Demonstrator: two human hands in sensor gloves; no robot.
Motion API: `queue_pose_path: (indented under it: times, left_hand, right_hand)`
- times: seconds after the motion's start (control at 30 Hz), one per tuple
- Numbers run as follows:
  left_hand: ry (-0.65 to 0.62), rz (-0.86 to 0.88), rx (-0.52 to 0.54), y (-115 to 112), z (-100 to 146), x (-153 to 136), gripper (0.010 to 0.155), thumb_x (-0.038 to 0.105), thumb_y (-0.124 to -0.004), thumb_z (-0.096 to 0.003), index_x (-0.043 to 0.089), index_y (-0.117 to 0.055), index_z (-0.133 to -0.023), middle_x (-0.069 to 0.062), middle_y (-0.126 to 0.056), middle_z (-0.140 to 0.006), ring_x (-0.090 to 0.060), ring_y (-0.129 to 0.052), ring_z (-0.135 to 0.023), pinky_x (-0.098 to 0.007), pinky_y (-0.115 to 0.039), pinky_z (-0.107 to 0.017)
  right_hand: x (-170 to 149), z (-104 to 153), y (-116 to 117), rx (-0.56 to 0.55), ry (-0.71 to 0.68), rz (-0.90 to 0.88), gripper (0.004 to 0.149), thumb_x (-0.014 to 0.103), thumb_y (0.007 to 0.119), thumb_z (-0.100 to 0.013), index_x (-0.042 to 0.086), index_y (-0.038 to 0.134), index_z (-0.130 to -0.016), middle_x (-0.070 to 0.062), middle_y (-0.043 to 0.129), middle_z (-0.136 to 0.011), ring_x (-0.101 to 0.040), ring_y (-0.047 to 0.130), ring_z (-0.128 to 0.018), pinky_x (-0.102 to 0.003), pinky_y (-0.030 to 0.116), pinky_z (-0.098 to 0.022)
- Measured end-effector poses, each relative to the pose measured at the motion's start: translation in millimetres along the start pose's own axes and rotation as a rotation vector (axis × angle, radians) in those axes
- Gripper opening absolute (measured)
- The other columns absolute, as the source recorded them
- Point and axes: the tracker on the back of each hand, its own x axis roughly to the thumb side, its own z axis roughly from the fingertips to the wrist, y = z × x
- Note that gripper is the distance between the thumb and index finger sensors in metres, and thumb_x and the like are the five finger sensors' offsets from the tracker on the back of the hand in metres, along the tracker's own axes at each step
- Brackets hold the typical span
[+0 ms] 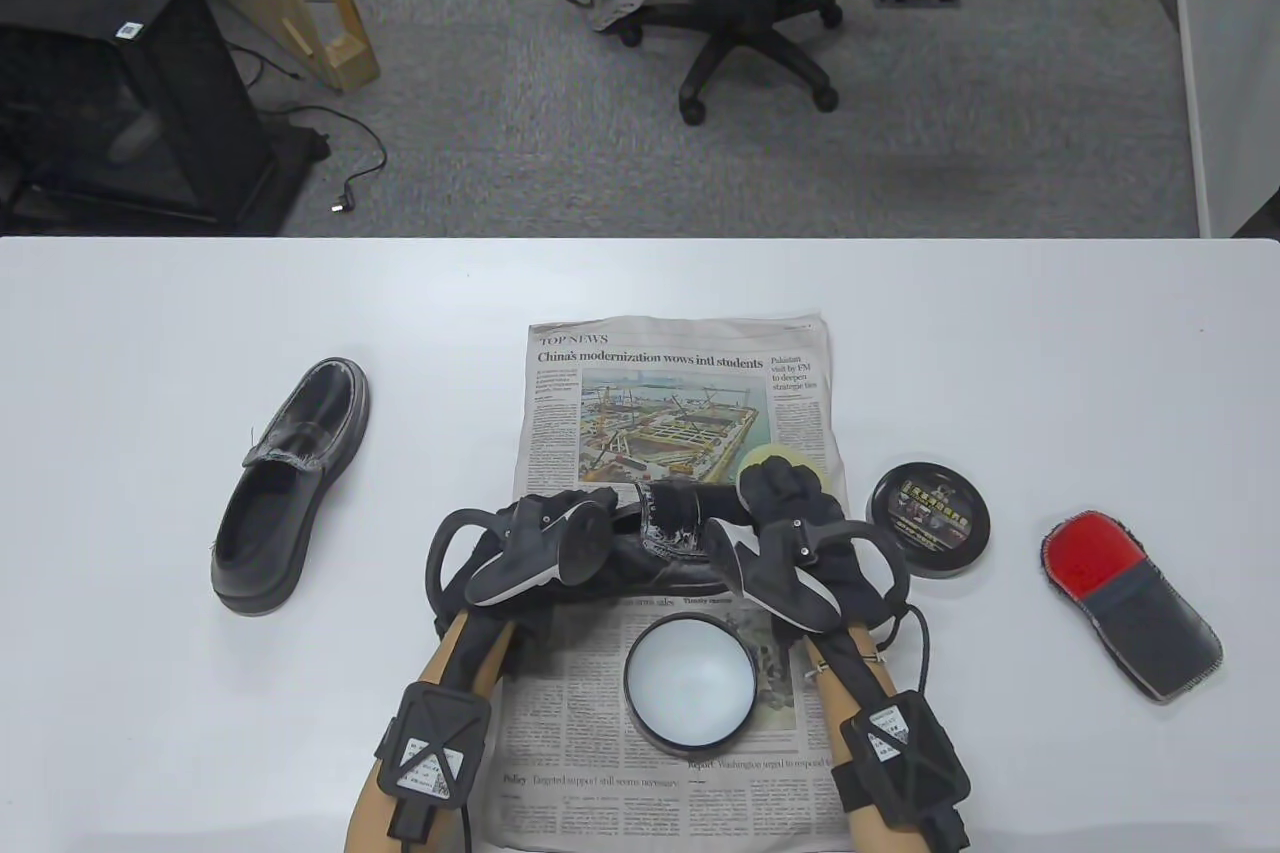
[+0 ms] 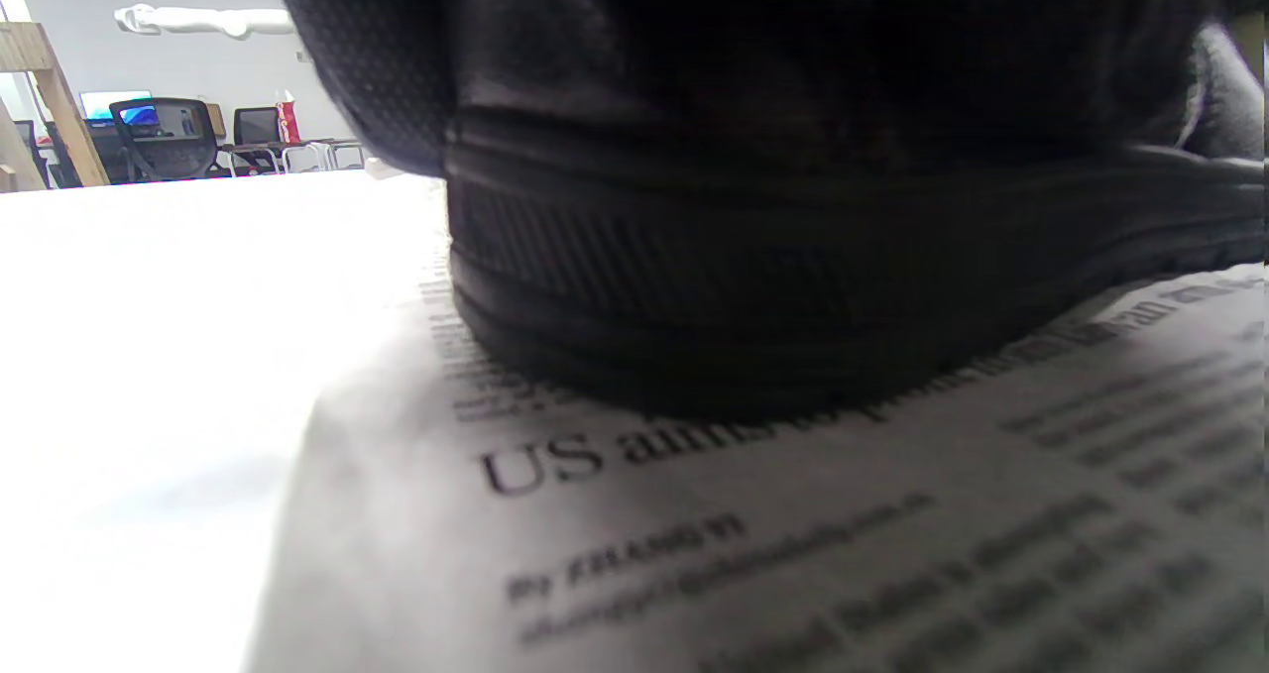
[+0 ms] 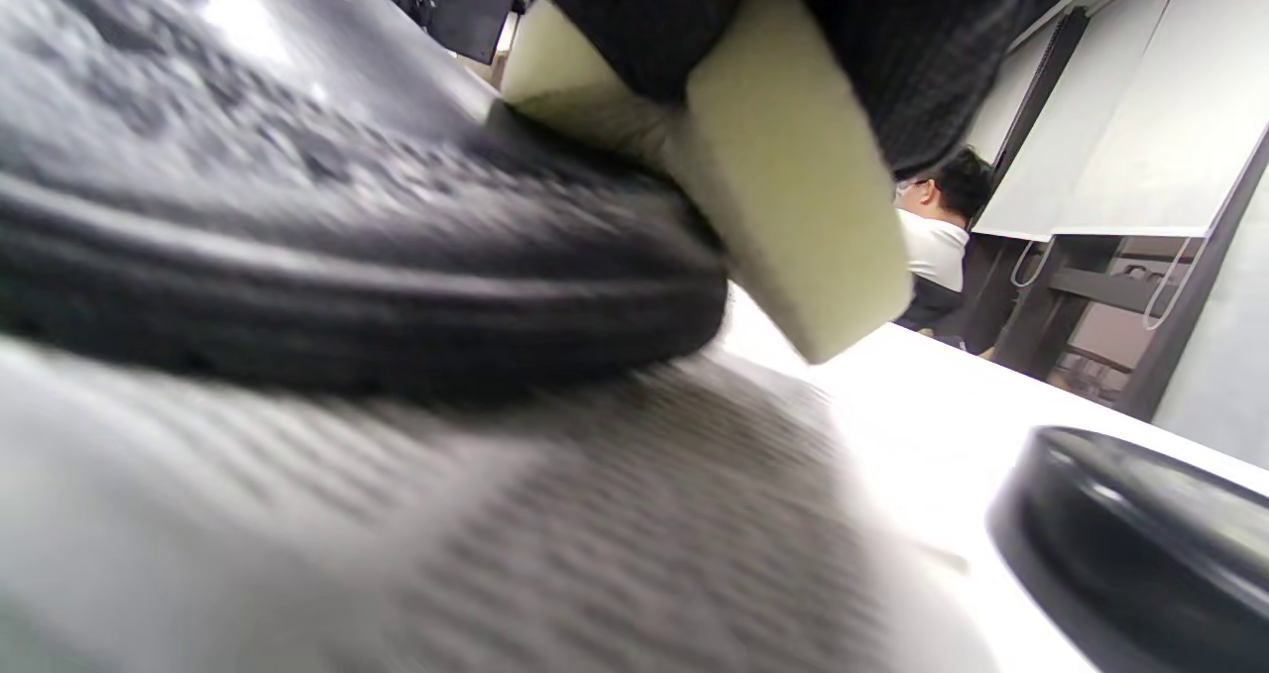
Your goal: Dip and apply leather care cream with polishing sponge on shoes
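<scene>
Your left hand holds the heel end of the shoe that lies sideways across the newspaper, so it cannot slide while you rub; its fingers are hidden behind the tracker, and the left wrist view shows only the heel and sole flat on the print, so I cannot tell how they are set. Your right hand works at the toe end, its fingers clamped on the pale yellow sponge, which is pressed edge-on against the toe just above the sole.

The paper is there to catch smears and keep the worktop clean. The open cream tin sits on it just in front of the shoe, between your forearms, a short reach for the next dip. Its lid is parked off the paper on the right, near your working hand but out of the stroke. The second shoe waits well apart on the left, and the polishing mitt lies far right, likely for buffing later.

By my judgement you are mid-application on the first shoe.
</scene>
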Motion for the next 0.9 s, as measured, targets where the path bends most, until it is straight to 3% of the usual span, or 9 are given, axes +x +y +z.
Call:
queue_pose_path:
  times: [0.17,0.3,0.47,0.67,0.8,0.9]
  left_hand:
    - [0.012,-0.009,-0.006,0.8,-0.6,1.5,0.087,0.064,-0.079,-0.0296,0.036,-0.060,-0.109,0.006,-0.082,-0.109,-0.020,-0.085,-0.094,-0.043,-0.078,-0.069]
    - [-0.004,0.007,-0.006,-0.1,-1.5,0.7,0.086,0.064,-0.079,-0.0296,0.037,-0.060,-0.108,0.007,-0.081,-0.109,-0.020,-0.084,-0.095,-0.043,-0.077,-0.071]
    - [-0.011,0.019,-0.012,-0.4,-1.9,0.2,0.085,0.063,-0.080,-0.0299,0.038,-0.059,-0.108,0.009,-0.079,-0.110,-0.019,-0.083,-0.097,-0.044,-0.076,-0.072]
    - [-0.007,0.027,0.001,-1.3,-1.0,-1.2,0.086,0.064,-0.080,-0.0297,0.037,-0.059,-0.109,0.008,-0.081,-0.110,-0.019,-0.084,-0.096,-0.043,-0.077,-0.071]
    - [0.003,0.029,0.008,-1.3,-0.7,-1.8,0.087,0.065,-0.079,-0.0292,0.037,-0.060,-0.109,0.007,-0.082,-0.108,-0.019,-0.085,-0.094,-0.042,-0.077,-0.069]
    - [0.013,0.017,0.006,-0.5,-0.7,-0.8,0.087,0.065,-0.079,-0.0292,0.036,-0.060,-0.109,0.007,-0.083,-0.108,-0.020,-0.086,-0.093,-0.042,-0.078,-0.069]
  right_hand:
    - [-2.9,30.9,-1.4,-0.027,-0.079,0.048,0.047,0.020,0.072,-0.056,0.023,0.059,-0.101,-0.007,0.073,-0.104,-0.028,0.090,-0.087,-0.031,0.088,-0.056]
    - [7.4,45.6,-8.8,-0.080,-0.157,0.032,0.046,0.021,0.072,-0.056,0.026,0.061,-0.100,-0.004,0.073,-0.104,-0.028,0.089,-0.089,-0.032,0.087,-0.058]
    - [17.3,23.8,-15.2,-0.119,-0.123,-0.050,0.044,0.021,0.071,-0.057,0.034,0.061,-0.098,0.004,0.070,-0.106,-0.025,0.081,-0.096,-0.037,0.080,-0.065]
    - [1.9,-11.2,-3.4,-0.013,0.012,-0.055,0.043,0.021,0.071,-0.056,0.038,0.062,-0.094,0.009,0.072,-0.104,-0.022,0.084,-0.094,-0.034,0.082,-0.063]
    - [-12.5,-2.6,4.7,0.008,0.026,-0.068,0.043,0.020,0.072,-0.056,0.035,0.061,-0.095,0.006,0.072,-0.104,-0.022,0.087,-0.091,-0.033,0.085,-0.061]
    - [-14.7,17.4,4.4,-0.020,-0.026,-0.024,0.043,0.020,0.072,-0.055,0.032,0.061,-0.095,0.003,0.073,-0.104,-0.024,0.087,-0.091,-0.033,0.085,-0.061]
